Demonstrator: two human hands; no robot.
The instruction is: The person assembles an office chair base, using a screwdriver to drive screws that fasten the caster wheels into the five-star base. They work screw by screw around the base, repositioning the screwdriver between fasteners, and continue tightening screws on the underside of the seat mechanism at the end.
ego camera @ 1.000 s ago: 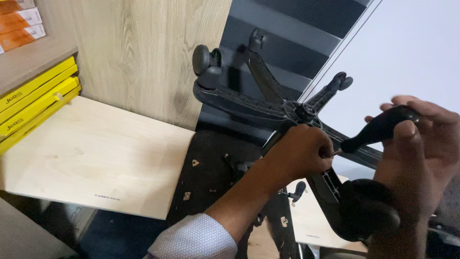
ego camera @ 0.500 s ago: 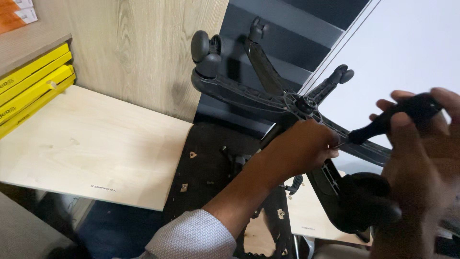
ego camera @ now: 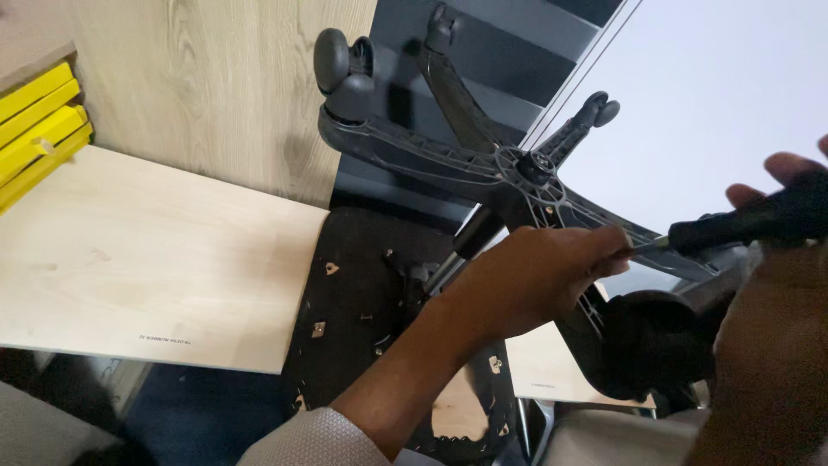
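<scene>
Head view shows the left hand (ego camera: 535,276) clamped on a spoke of the upturned chair base (ego camera: 517,173) just below its hub, right hand (ego camera: 776,259) gripping a black-handled screwdriver (ego camera: 750,220) beside it; steadying that spoke should keep the tip seated.

Matt black plastic chair base (ego camera: 483,164), pale smooth wood-laminate board (ego camera: 147,259), glossy yellow boxes (ego camera: 34,129).

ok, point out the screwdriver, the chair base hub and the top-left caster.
screwdriver (ego camera: 759,220), head view, on its black handle.
chair base hub (ego camera: 528,166), head view, centre where the spokes meet.
top-left caster (ego camera: 338,67), head view, on the wheel.
</scene>
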